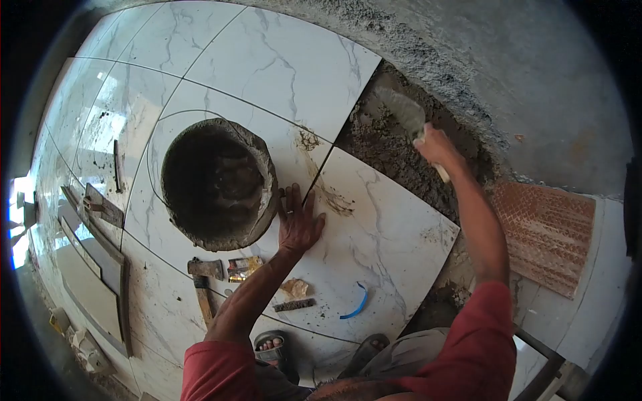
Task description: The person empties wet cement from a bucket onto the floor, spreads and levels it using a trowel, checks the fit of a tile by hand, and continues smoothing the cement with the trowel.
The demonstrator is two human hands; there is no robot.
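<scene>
My right hand (437, 148) is closed round the handle of a trowel (403, 110), whose blade lies over the wet grey mortar (381, 130) between the tiles and the wall. Flat on a white marbled tile (364, 200), my left hand (299, 224) has its fingers spread and holds nothing. Just left of that hand stands a round, mortar-crusted bucket (267, 170) with some grey mix inside.
A hatchet (206, 269), a crumpled packet (244, 269), a dark bar (294, 305) and a blue curved strip (356, 302) lie near my feet. Cut tile pieces (87, 281) and another trowel (103, 206) are at left. A reddish tile (545, 234) sits at right.
</scene>
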